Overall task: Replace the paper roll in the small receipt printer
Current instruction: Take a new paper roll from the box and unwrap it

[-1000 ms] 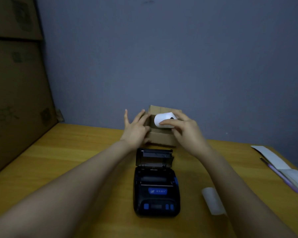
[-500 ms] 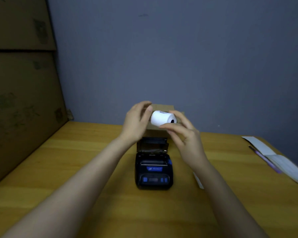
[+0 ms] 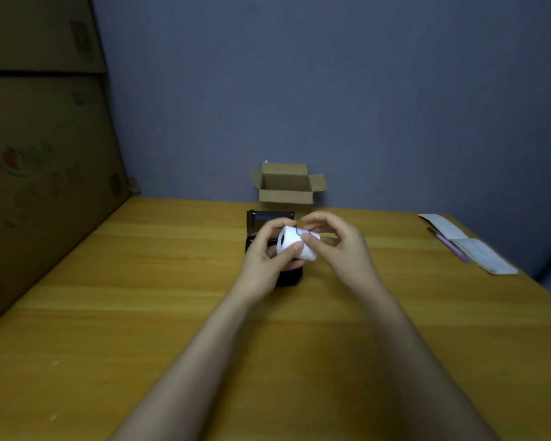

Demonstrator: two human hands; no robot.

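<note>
So on the far left there's a big stack of cardboard boxes [image 3: 42, 148] leaning up against the edge of the wooden table [image 3: 140, 313], with a plain blue-grey wall behind everything. Moving toward the middle, the left hand [image 3: 264, 265] is closed around the white paper roll [image 3: 295, 243], thumb across the front of it and fingers curled behind, holding it up in the air just above the black receipt printer [image 3: 288, 276]. The roll is tipped so its dark core hole faces the camera on the left side, and there's a thin blue line across the paper near the top. The printer is mostly hidden behind the hands, but you can see its lid [image 3: 269, 216] flipped up at the back, so it's open. Behind that, near the wall, sits a small cardboard box [image 3: 287, 192] with its flaps open. The right hand [image 3: 341, 246] is touching the right end of the roll with thumb and fingertips, a loose pinch, rest of the fingers half curled. Way over on the right edge of the table there are some papers [image 3: 477, 253] with a purple pen [image 3: 449, 245] lying along them, well apart from the printer
</note>
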